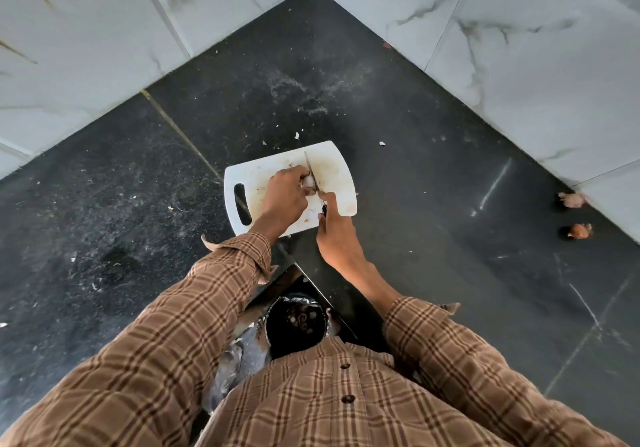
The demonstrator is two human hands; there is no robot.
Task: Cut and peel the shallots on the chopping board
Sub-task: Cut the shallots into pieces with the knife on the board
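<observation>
Brown plaid sleeves (221, 294) reach to the white chopping board (334, 169), where the left hand (285, 194) pinches a pale shallot (309, 180) mid-board while the right hand (334, 227), fist closed around a knife (312, 176), lays its blade along the shallot's right side, pointing away.
</observation>
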